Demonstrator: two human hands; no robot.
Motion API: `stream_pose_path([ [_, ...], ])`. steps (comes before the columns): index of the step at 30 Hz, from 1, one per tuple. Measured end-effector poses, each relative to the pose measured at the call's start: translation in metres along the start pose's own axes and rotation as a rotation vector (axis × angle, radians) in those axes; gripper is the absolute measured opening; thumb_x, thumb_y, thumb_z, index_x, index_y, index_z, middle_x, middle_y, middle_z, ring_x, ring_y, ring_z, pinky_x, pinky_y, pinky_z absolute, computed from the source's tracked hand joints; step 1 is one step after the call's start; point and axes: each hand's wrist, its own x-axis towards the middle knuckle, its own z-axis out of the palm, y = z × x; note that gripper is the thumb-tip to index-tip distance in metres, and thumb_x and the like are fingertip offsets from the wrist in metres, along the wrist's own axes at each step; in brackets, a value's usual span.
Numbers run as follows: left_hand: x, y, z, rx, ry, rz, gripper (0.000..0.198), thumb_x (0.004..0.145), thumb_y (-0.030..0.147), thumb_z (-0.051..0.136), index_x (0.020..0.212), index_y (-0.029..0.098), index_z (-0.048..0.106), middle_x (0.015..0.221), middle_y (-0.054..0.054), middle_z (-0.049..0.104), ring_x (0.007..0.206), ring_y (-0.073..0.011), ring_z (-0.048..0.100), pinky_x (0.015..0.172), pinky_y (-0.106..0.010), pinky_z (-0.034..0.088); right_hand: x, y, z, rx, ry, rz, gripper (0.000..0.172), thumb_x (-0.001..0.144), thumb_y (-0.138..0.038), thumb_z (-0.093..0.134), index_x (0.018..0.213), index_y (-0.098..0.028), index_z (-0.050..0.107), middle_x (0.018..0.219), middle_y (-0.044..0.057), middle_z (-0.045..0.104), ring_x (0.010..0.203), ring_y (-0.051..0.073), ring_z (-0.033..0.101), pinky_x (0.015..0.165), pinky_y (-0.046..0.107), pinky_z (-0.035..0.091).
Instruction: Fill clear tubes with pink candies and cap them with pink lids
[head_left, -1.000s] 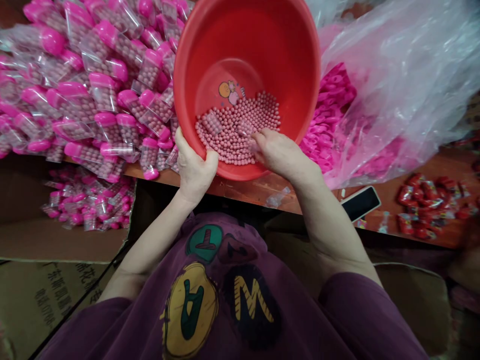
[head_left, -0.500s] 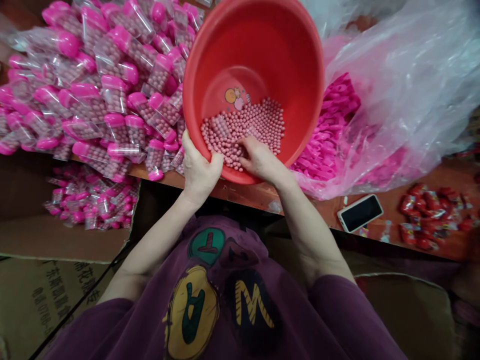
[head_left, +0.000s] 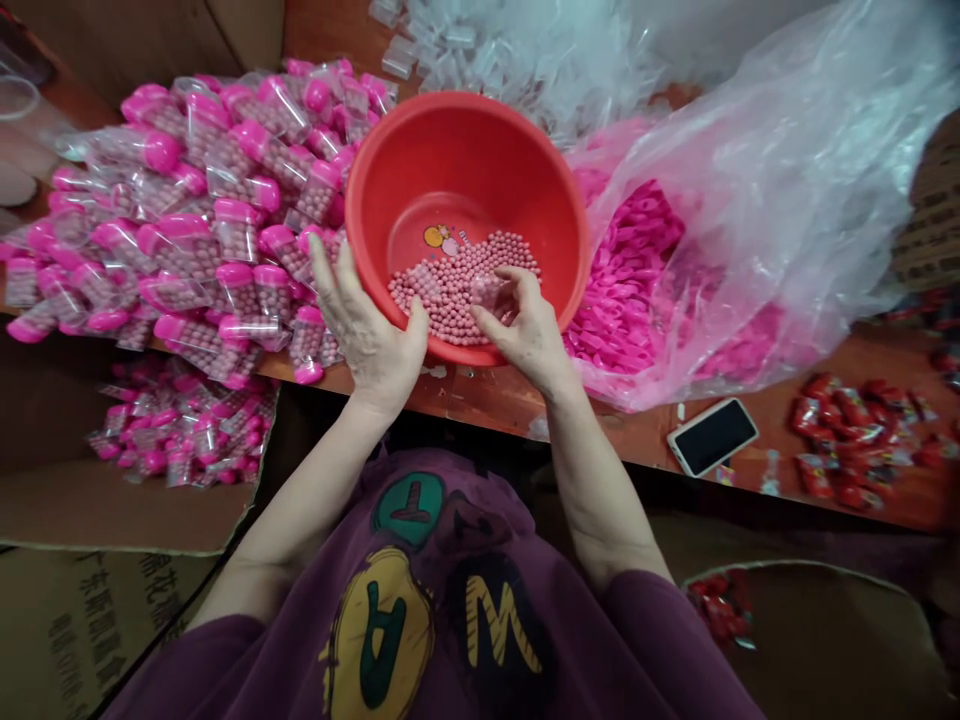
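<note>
A red plastic basin (head_left: 469, 130) rests at the table edge in front of me, with small pink balls (head_left: 457, 300) gathered at its near side. My left hand (head_left: 371, 330) is at the basin's left side, fingers spread and thumb by the rim; it holds nothing. Inside the basin, my right hand (head_left: 529, 325) has thumb and fingers around a small clear bottle (head_left: 487, 290) with pink in it. Another clear bottle (head_left: 426, 284) lies among the balls. On the left, a heap of filled clear bottles with pink caps (head_left: 236, 220) lies close to my left hand.
Right of the basin, a plastic bag (head_left: 757, 190) holds pink plastic pieces (head_left: 630, 270). Clear empty containers (head_left: 465, 60) lie behind. A phone (head_left: 712, 436) and red wrapped packets (head_left: 859, 430) are on the right. Below left, a cardboard box (head_left: 112, 510) holds more capped bottles.
The basin has tipped back flatter and appears lower in view. My left hand has loosened from its rim and spread its fingers. My right hand has come up from the balls with a clear bottle.
</note>
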Motion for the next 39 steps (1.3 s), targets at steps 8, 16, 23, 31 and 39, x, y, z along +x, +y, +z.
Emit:
stream_pose_path([
  [8, 0.02, 0.045, 0.027, -0.24, -0.401, 0.096, 0.044, 0.095, 0.022, 0.059, 0.138, 0.015, 0.063, 0.142, -0.016, 0.07, 0.134, -0.0277, 0.068, 0.12, -0.05, 0.054, -0.008, -0.013, -0.001, -0.089, 0.056, -0.005, 0.06, 0.106, -0.05, 0.046, 0.158, -0.026, 0.026, 0.11, 0.009, 0.063, 0.084, 0.022, 0.064, 0.077, 0.042, 0.06],
  [16, 0.034, 0.051, 0.042, -0.741, -0.545, -0.406, 0.012, 0.093, 0.026, 0.065, 0.101, 0.019, 0.07, 0.099, -0.006, 0.078, 0.089, -0.0183, 0.077, 0.08, -0.034, 0.069, -0.019, 0.002, -0.02, 0.112, 0.126, -0.03, 0.059, 0.104, -0.046, 0.057, 0.157, -0.028, 0.037, 0.107, 0.005, 0.07, 0.08, 0.019, 0.067, 0.078, 0.038, 0.062],
  [23, 0.023, 0.05, 0.041, -0.901, -0.353, -0.412, 0.015, 0.092, 0.035, 0.075, 0.099, 0.025, 0.068, 0.098, -0.002, 0.077, 0.087, -0.0162, 0.076, 0.073, -0.026, 0.063, -0.042, 0.12, -0.087, -0.045, 0.526, 0.225, 0.024, 0.103, -0.029, 0.051, 0.112, -0.021, 0.071, 0.094, 0.005, 0.073, 0.085, 0.02, 0.07, 0.089, 0.042, 0.061],
  [31, 0.019, 0.061, 0.035, -0.931, -0.44, -0.464, 0.025, 0.08, 0.012, 0.066, 0.102, 0.021, 0.071, 0.1, -0.004, 0.077, 0.09, -0.0162, 0.075, 0.078, -0.026, 0.063, -0.036, 0.152, -0.081, -0.49, 0.328, 0.314, 0.029, 0.098, -0.028, 0.063, 0.12, -0.014, 0.076, 0.12, 0.019, 0.07, 0.12, 0.033, 0.065, 0.114, 0.054, 0.049],
  [39, 0.016, 0.062, 0.017, -1.143, -0.66, -0.748, 0.029, 0.08, 0.009, 0.06, 0.106, 0.012, 0.071, 0.1, -0.01, 0.079, 0.087, -0.0176, 0.079, 0.077, -0.027, 0.065, -0.027, 0.166, -0.078, -0.518, 0.567, 0.22, 0.033, 0.101, -0.029, 0.053, 0.123, -0.014, 0.072, 0.12, 0.018, 0.075, 0.116, 0.032, 0.068, 0.111, 0.055, 0.05],
])
